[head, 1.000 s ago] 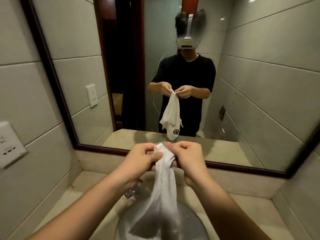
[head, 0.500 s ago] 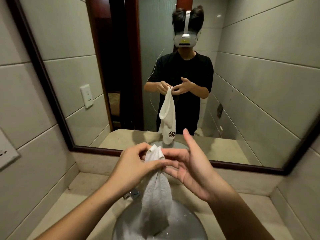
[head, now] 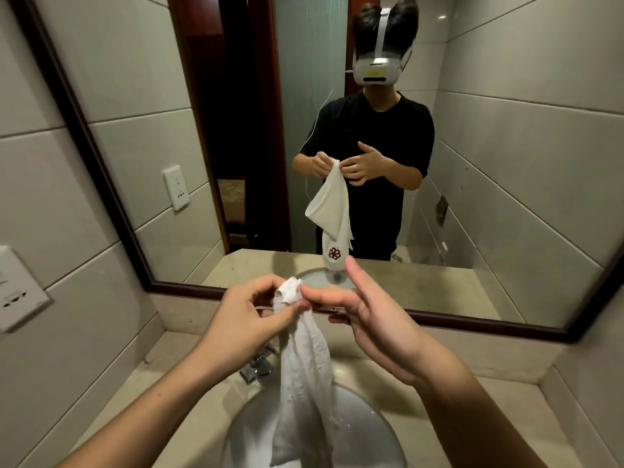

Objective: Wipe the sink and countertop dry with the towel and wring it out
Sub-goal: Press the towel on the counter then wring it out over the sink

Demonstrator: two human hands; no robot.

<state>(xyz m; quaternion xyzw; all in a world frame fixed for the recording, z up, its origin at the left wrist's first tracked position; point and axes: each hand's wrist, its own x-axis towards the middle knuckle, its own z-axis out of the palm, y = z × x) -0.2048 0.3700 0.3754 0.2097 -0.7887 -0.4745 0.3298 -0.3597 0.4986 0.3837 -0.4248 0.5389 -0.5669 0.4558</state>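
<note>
A white towel [head: 304, 383] hangs crumpled above the round white sink [head: 374, 434]. My left hand [head: 243, 322] pinches its top corner between thumb and fingers. My right hand [head: 374, 319] is beside that corner with straight, spread fingers; its fingertips touch the towel's top edge, the palm turned left. The towel's lower end trails down into the basin. A beige stone countertop [head: 489, 400] surrounds the sink.
A chrome faucet [head: 256, 368] stands behind the sink, partly hidden by my left hand. A dark-framed mirror [head: 506, 197] fills the wall ahead and reflects a person holding the towel. Wall sockets [head: 17, 288] sit on the left tiles. Tiled walls close in on both sides.
One second ago both hands gripped the towel's top. My right hand has since let go and opened its fingers, while my left hand keeps the corner; the towel has spread out a little as it hangs.
</note>
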